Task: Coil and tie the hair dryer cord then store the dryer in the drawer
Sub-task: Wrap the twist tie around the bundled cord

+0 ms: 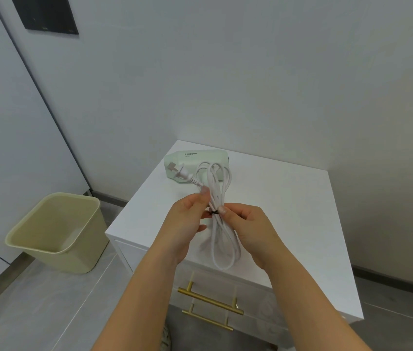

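Observation:
A pale green hair dryer [192, 159] lies at the back left of the white cabinet top [289, 211]. Its white cord [222, 247] is gathered into long loops held above the cabinet, with the plug [179, 172] sticking out to the left over the dryer. A thin black tie [214, 212] sits around the middle of the bundle. My left hand [190, 224] pinches the bundle from the left at the tie. My right hand [248, 229] pinches it from the right at the same spot.
The cabinet has two drawers with gold bar handles [209, 301], both closed. A beige waste bin [58, 231] stands on the grey floor to the left. White walls close in behind and to the left.

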